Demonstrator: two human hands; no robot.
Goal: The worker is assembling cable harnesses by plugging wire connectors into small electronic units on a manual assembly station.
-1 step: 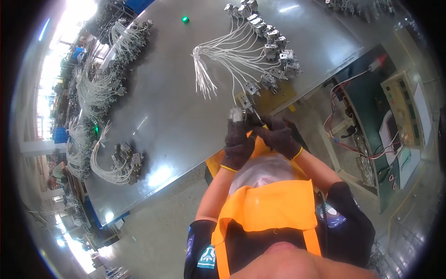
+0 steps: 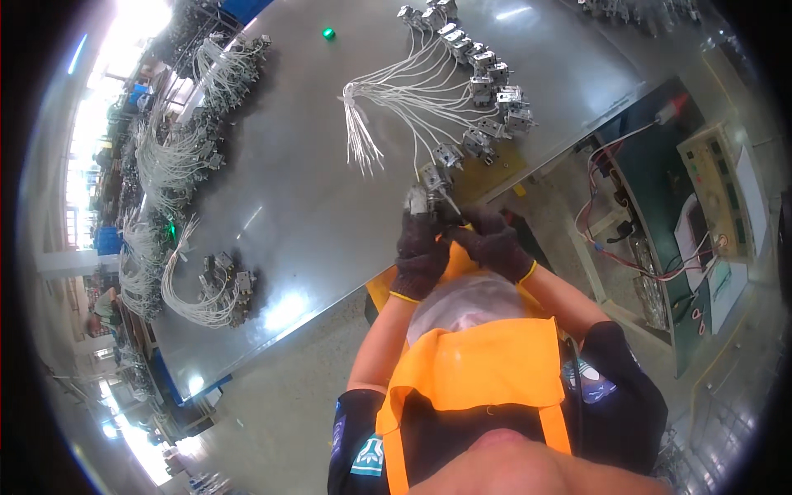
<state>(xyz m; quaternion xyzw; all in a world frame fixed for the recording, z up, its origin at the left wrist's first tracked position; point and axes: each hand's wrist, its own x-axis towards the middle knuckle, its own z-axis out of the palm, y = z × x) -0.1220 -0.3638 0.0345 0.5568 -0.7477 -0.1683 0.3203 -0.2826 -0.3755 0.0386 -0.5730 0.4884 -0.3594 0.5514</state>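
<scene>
On the metal table a bundle of white wires (image 2: pixel 388 92) is gathered at one end and fans out to a curved row of small silver metal units (image 2: pixel 487 74). The nearest unit (image 2: pixel 434 176) lies right at my hands. My left hand (image 2: pixel 421 254), in a dark knitted glove, is closed around the lower part of this unit; something whitish shows at its fingertips. My right hand (image 2: pixel 497 245), gloved alike, grips a slim tool (image 2: pixel 453 202) that looks like a screwdriver. Its pale shaft points up-left at the unit. The fingers hide most of its handle.
More wired bundles (image 2: pixel 177 153) line the table's left side, with another bundle (image 2: pixel 210 289) nearer. A green light (image 2: pixel 328 34) shows at the far side. Rightward, a green bench holds a beige instrument panel (image 2: pixel 716 194), red and white cables (image 2: pixel 587 223) and scissors (image 2: pixel 699 318).
The tool's shaft and my right hand have shifted slightly left. My left hand has tilted a little with the unit, and the whitish patch at its fingertips has changed shape.
</scene>
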